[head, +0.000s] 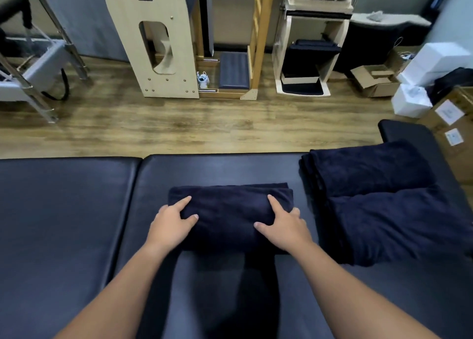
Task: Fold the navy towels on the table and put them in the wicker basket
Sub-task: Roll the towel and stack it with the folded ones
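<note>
A folded navy towel (227, 210) lies in the middle of the black padded table (64, 223). My left hand (172, 224) grips its left end, thumb on top and fingers spread over the edge. My right hand (282, 224) grips its right end the same way. To the right, a pile of more navy towels (378, 197) rests on the table, loosely stacked. No wicker basket is in view.
Beyond the table's far edge is wooden floor (179, 123). Wooden exercise equipment (153, 39) and a padded chair unit (304, 57) stand at the back. White boxes (414, 98) and cardboard boxes (376, 82) sit at the right. A metal frame (38, 64) stands at the left.
</note>
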`<state>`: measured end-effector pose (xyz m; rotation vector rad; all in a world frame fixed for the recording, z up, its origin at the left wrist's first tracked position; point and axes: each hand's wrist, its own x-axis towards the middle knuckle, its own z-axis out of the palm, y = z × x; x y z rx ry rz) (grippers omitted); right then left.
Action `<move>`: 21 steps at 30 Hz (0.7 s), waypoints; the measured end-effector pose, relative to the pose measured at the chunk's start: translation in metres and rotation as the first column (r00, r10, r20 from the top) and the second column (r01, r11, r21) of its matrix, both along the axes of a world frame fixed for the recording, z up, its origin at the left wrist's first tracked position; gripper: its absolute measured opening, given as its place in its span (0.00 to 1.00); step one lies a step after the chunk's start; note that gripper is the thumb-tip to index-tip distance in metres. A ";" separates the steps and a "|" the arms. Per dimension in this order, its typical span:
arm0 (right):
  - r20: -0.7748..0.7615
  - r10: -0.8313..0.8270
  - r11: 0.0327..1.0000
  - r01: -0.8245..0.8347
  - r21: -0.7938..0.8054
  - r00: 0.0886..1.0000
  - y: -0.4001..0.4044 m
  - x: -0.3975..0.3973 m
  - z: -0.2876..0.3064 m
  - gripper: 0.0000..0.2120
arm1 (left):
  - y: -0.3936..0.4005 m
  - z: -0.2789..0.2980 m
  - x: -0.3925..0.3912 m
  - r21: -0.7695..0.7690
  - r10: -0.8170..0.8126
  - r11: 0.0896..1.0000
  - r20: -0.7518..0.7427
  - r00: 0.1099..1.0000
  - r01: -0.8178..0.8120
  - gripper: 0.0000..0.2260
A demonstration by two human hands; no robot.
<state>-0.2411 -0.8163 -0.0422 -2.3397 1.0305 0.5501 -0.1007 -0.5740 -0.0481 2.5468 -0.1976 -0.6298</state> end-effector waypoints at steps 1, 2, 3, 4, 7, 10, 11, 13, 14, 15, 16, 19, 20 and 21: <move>-0.003 -0.002 1.000 0.002 0.003 1.000 0.006 -0.011 0.001 0.42 | 0.003 0.002 -0.006 0.005 -0.018 1.000 -0.003 1.000 0.018 0.28; -0.003 -0.005 1.000 0.005 0.001 1.000 0.012 -0.022 0.001 0.42 | 0.006 0.004 -0.012 0.016 -0.038 0.999 0.004 0.999 0.037 0.28; 0.000 -0.015 1.000 0.015 -0.003 1.000 0.018 -0.035 0.001 0.42 | 0.008 0.008 -0.022 0.034 -0.062 0.998 0.020 0.998 0.061 0.28; 0.002 -0.024 1.000 0.024 -0.008 1.000 0.024 -0.047 0.001 0.42 | 0.010 0.011 -0.031 0.066 -0.086 0.994 0.039 0.996 0.083 0.27; -0.014 -0.045 0.999 0.045 -0.010 0.999 0.038 -0.082 0.002 0.42 | 0.013 0.019 -0.061 0.155 -0.150 0.978 0.071 0.986 0.138 0.28; -0.032 -0.051 0.999 0.051 -0.011 0.998 0.044 -0.114 0.005 0.42 | 0.017 0.023 -0.085 0.164 -0.193 0.970 0.054 0.980 0.182 0.29; -0.039 -0.048 0.999 0.048 -0.016 0.998 0.044 -0.123 0.006 0.43 | 0.017 0.024 -0.092 0.166 -0.206 0.966 0.041 0.978 0.196 0.30; -0.053 -0.049 0.999 0.048 -0.023 0.997 0.043 -0.138 0.007 0.43 | 0.017 0.026 -0.106 0.180 -0.233 0.958 0.026 0.972 0.225 0.30; -0.059 -0.052 0.998 0.051 -0.023 0.997 0.044 -0.145 0.008 0.44 | 0.016 0.026 -0.113 0.182 -0.240 0.955 0.023 0.970 0.232 0.30; -0.064 -0.055 0.998 0.054 -0.021 0.996 0.044 -0.153 0.009 0.44 | 0.015 0.026 -0.120 0.185 -0.246 0.953 0.019 0.969 0.238 0.30; -0.068 -0.058 0.998 0.056 -0.022 0.996 0.044 -0.160 0.009 0.44 | 0.014 0.027 -0.127 0.185 -0.250 0.952 0.014 0.968 0.243 0.30; -0.079 -0.077 0.997 0.075 -0.028 0.994 0.043 -0.183 0.006 0.44 | 0.012 0.027 -0.145 0.178 -0.261 0.949 -0.022 0.965 0.261 0.31; -0.076 -0.086 0.996 0.084 -0.028 0.993 0.040 -0.194 0.007 0.44 | 0.007 0.028 -0.154 0.180 -0.271 0.946 -0.026 0.962 0.271 0.32; -0.070 -0.086 0.996 0.085 -0.027 0.994 0.037 -0.201 0.006 0.44 | 0.005 0.028 -0.160 0.181 -0.276 0.944 -0.034 0.961 0.277 0.32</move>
